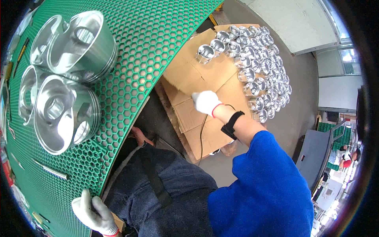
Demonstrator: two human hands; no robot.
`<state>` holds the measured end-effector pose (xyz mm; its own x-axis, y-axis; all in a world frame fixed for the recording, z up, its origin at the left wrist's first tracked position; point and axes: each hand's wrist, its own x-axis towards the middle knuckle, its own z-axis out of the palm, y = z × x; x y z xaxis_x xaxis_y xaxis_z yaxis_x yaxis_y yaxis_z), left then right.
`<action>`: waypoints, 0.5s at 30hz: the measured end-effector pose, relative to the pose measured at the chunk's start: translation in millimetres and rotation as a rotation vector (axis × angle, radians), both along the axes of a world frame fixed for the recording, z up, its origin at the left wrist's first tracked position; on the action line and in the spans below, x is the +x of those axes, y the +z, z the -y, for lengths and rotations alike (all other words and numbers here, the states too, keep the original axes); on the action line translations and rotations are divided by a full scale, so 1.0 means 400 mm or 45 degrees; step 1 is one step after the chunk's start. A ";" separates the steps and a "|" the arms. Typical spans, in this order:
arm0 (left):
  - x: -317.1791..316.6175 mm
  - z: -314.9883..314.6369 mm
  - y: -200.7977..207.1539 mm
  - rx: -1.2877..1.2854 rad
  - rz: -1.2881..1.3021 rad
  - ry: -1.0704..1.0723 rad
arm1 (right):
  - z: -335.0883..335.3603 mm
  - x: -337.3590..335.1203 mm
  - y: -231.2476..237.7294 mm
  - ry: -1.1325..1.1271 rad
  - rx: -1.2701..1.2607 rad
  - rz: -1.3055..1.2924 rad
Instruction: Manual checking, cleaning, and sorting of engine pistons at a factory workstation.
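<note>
My right hand point(207, 104), in a white glove, reaches over a cardboard sheet point(193, 75). Its fingers are closed, and a small greyish tip shows at their end; what they hold, if anything, I cannot make out. A black band circles that wrist. My left hand point(94, 213), also gloved, is by the near edge of the green honeycomb mat point(130, 47), fingers stretched out and thumb apart, with nothing in it. Several silver pistons point(67, 114) stand close together on the mat, ahead of my left hand. Between them and the hand lies a short metal rod point(51, 170).
Many more pistons point(260, 63) crowd the far and right parts of the cardboard, which lies on a low wooden pallet point(185, 146). A dark cord point(202, 136) hangs below my right hand. A yellow-and-black tool point(20, 57) lies at the mat's far left.
</note>
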<state>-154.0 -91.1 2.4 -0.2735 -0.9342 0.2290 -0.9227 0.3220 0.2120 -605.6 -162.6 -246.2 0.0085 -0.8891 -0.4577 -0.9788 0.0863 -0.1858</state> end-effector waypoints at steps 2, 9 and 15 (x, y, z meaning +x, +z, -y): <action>-0.003 0.004 -0.001 -0.087 -0.001 -0.061 | -0.065 0.034 0.018 0.029 0.017 0.011; -0.015 0.010 -0.011 -0.124 -0.077 -0.076 | -0.165 0.161 0.077 0.114 0.062 0.145; -0.009 0.005 -0.015 -0.107 -0.068 -0.068 | -0.200 0.358 0.070 0.139 0.098 0.478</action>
<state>-157.8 -93.1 -3.6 -0.3081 -0.8956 0.3211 -0.8918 0.3894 0.2304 -462.5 -82.8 -218.3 0.2806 -0.8369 -0.4699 -0.8480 0.0131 -0.5298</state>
